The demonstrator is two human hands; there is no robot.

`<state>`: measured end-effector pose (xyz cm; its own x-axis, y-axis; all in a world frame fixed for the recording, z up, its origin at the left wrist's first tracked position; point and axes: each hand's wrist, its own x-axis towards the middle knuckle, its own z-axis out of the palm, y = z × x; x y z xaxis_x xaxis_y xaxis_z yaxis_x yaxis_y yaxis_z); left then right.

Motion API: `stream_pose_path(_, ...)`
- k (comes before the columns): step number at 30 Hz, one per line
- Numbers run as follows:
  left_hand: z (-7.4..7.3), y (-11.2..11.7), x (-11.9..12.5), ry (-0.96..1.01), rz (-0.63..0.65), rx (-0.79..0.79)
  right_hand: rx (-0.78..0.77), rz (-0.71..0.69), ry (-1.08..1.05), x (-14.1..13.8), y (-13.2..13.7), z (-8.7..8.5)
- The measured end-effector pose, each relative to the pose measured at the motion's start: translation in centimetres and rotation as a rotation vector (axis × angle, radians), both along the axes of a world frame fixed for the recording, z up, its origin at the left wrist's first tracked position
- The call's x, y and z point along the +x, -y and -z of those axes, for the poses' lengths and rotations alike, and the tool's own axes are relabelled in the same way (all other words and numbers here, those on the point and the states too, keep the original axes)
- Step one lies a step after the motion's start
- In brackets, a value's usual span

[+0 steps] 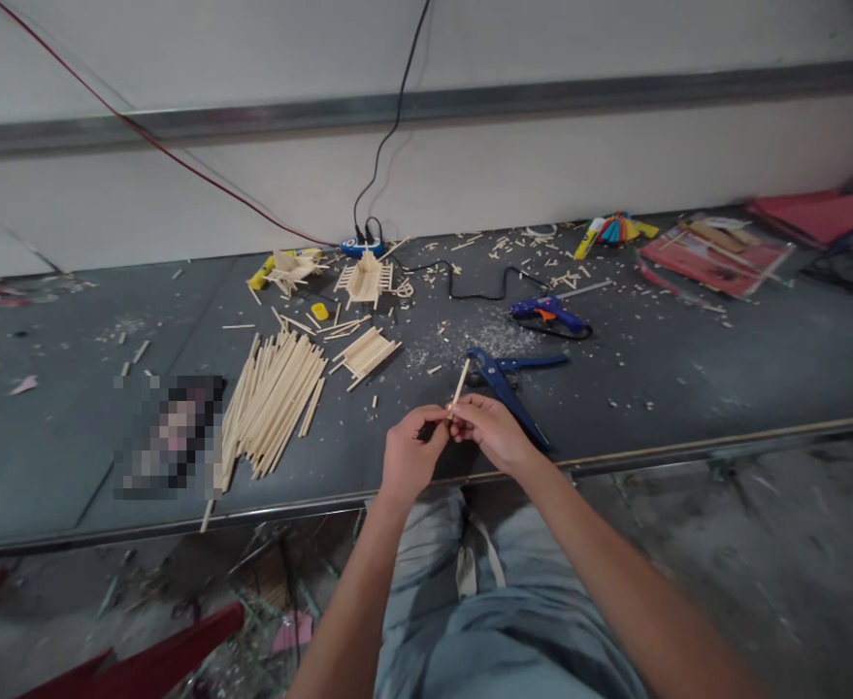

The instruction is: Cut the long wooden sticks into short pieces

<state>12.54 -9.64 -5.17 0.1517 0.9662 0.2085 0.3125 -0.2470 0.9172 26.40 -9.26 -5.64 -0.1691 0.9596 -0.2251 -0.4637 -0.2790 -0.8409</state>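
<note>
A short wooden stick [460,382] is pinched by its lower end between my two hands, over the front part of the table. My left hand [412,449] has thumb and fingertips closed at the stick's end. From the other side, my right hand [490,429] grips it with its fingertips. Just beyond my right hand lies a blue hand cutter [503,382], its handles apart. Left of my hands are a small raft-like panel of glued sticks [368,355] and a large pile of loose wooden sticks [277,403].
Behind lie a blue glue gun [551,313], two stick models [365,280] [295,269] and a blue power strip [362,247] with cords. A red folder [717,257] lies right. Scraps litter the table [651,359]; one stick overhangs its front edge.
</note>
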Motion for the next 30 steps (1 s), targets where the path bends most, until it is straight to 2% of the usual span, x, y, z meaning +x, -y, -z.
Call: stream_pose_path(30, -0.32, 0.08, 0.12, -0.012, -0.008, -0.02, 0.052, 0.063, 0.065, -0.39, -0.14, 0.74)
